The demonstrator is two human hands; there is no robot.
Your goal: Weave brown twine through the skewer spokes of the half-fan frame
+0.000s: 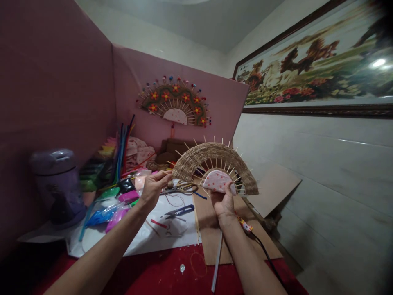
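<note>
A half-round fan (211,155) of woven brown cord over thin wooden sticks is held up in front of me. The stick tips poke out past its outer edge. At its base is a white half-circle of fabric (217,180) with red dots, which my right hand (224,203) grips, thumb in front. My left hand (156,184) pinches the fan's left end, around a stick there. Below the fan, scissors (186,187) and dark blue thread snips (180,212) lie on the white sheet (138,241).
Bagged colourful packets (115,205) and a purple jug (58,186) stand at left, near pipe cleaners (123,143). A decorated fan (175,100) is fixed to the pink board (221,102). Cardboard (211,246), a clear glue stick (216,262) and a corded patterned tool (244,223) lie at right.
</note>
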